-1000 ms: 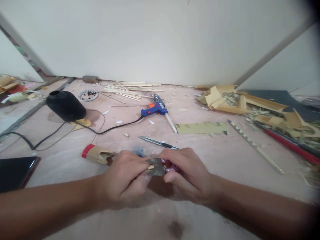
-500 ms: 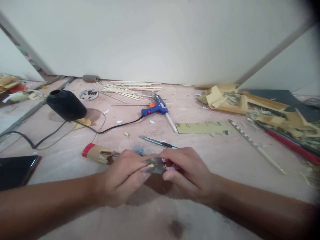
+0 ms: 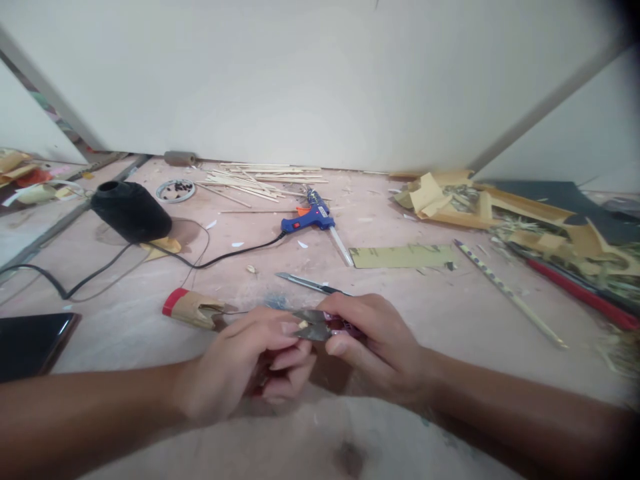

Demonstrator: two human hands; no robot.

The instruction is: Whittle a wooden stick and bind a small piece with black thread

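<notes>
My right hand [image 3: 373,350] grips a small pair of metal snips [image 3: 313,327] with a pink handle, blades pointing left. My left hand [image 3: 245,367] pinches a tiny pale wooden bit [image 3: 302,325] at the blade tips, thumb and forefinger closed on it. A thin stick runs left from my left hand towards a cardboard tube with a red end [image 3: 193,307] lying on the table. A craft knife [image 3: 313,285] lies just beyond my hands.
A blue glue gun [image 3: 311,218] with a black cord lies mid-table, a pile of wooden sticks [image 3: 255,179] behind it. A black yarn cone [image 3: 131,210] sits at left, a dark phone [image 3: 30,341] near left. Cardboard scraps [image 3: 505,213] and a striped stick [image 3: 505,290] fill the right.
My left hand has drawn back towards me and turned, its fingers curling under; the snips have lifted slightly. My right hand stays in place.
</notes>
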